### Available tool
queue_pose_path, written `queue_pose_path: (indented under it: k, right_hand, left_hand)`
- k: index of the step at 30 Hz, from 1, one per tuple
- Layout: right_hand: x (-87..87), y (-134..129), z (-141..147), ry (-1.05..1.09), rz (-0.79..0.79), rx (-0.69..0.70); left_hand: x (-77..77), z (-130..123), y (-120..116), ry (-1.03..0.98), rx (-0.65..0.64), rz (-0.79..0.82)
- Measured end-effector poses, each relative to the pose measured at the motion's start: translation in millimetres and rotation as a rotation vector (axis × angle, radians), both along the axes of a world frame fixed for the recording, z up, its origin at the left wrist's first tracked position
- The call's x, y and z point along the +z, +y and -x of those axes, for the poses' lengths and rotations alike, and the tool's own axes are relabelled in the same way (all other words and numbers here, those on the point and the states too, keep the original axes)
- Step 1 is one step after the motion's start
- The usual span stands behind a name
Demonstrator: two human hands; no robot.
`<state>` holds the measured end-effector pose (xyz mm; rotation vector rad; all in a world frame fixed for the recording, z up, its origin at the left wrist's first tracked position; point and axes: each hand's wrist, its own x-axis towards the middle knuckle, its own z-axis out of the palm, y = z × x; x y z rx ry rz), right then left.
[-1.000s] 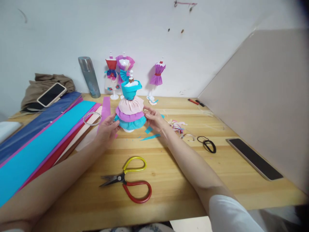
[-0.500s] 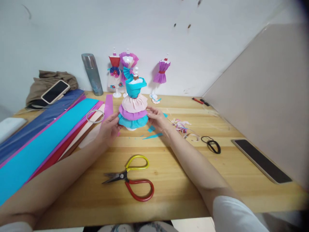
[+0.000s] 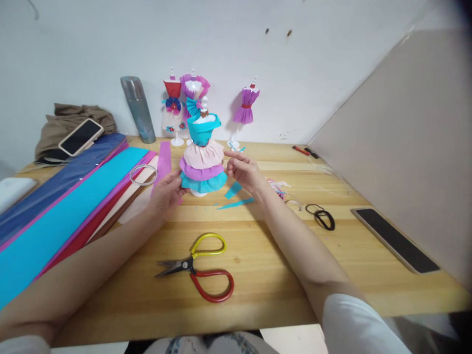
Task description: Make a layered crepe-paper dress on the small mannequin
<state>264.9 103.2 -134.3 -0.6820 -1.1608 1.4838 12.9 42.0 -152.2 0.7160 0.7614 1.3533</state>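
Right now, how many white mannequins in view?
4: tiered turquoise-pink-purple-dressed mannequin, front; behind-left, red-topped mannequin and purple-ruffled mannequin (partly hidden); behind-right, purple-dressed mannequin.

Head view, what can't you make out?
All in the head view:
Middle back mannequin: partly hidden behind the dress.
Turquoise sheet: near end, cut off by the left edge.
Scrap pile: part, hidden behind the right wrist.
Left hand: whether it grips the dress, too small to tell.
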Motion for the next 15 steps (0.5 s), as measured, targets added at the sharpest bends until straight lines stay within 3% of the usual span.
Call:
queue_pose_path:
  k: [6,11,15]
  right_hand:
    - [1.7,3.7,-6.5,-0.191,0.134,-0.076]
    - [-4.0,3.8,-6.1,-0.296,0.200,-0.060]
    - [2.9,1.8,-8.6,-0.390,0.202,-0.036]
  left_hand:
    - [-0.8,-2.3,0.5,0.017,0.003,0.026]
    - [-5.2,-3.4,2.7,0.054,0.010,0.027]
    - [-6.2,-2.3,3.0,0.188,0.011,0.055]
